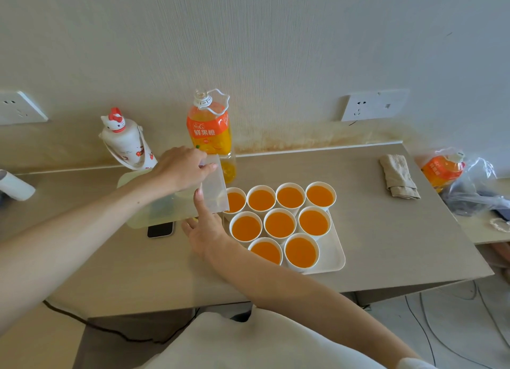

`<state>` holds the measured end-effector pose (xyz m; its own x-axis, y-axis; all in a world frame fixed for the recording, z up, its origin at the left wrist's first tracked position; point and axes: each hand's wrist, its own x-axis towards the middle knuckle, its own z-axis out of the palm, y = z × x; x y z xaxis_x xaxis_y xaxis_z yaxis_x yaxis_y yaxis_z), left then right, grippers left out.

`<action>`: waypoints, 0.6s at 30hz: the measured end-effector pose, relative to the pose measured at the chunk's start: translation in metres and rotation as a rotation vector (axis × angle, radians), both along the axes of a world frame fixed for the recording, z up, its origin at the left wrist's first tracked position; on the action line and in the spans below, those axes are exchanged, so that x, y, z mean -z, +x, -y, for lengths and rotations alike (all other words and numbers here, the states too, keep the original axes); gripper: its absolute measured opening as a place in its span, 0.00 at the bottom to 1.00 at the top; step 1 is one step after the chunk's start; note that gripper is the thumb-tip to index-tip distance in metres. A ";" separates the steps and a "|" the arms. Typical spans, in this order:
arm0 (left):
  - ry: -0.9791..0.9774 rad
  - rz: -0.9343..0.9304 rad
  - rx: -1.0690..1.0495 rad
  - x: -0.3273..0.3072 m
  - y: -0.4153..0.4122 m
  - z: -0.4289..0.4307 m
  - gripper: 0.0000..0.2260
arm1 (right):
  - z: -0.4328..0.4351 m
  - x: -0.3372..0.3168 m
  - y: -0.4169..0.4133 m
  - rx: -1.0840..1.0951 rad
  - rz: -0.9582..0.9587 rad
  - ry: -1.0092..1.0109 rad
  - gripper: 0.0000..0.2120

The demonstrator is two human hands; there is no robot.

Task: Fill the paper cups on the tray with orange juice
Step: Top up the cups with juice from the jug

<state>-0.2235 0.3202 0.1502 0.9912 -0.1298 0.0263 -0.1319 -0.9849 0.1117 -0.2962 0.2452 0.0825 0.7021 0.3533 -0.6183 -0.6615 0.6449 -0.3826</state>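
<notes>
Several white paper cups (280,224) stand on a white tray (335,255) at the table's middle, each holding orange juice near its rim. Behind them against the wall stands an orange juice bottle (208,131), uncapped and nearly drained. My left hand (182,167) pinches the top of a translucent plastic sleeve (214,192), which hangs just left of the tray and hides part of the back-left cup. Below it, my right hand (205,230) rests by the tray's left edge with fingers spread and its index finger raised against the sleeve.
A cat-topped white flask (124,142) stands at the back left. A clear plastic box (149,206) and a phone (160,229) lie under my left arm. A folded cloth (398,179) lies to the right, with a bagged second juice bottle (441,170) beyond.
</notes>
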 end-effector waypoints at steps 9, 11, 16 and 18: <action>0.013 0.005 0.007 -0.002 -0.003 0.001 0.21 | 0.000 0.003 -0.002 -0.032 -0.010 -0.017 0.29; 0.013 0.005 0.014 -0.002 -0.003 0.000 0.21 | -0.001 0.003 -0.002 -0.035 -0.007 -0.017 0.29; 0.028 0.010 0.040 -0.004 0.001 0.004 0.21 | 0.002 0.005 -0.001 -0.013 0.021 0.032 0.26; 0.053 0.001 0.054 -0.006 0.004 0.009 0.20 | 0.003 0.005 0.000 0.005 0.030 0.050 0.29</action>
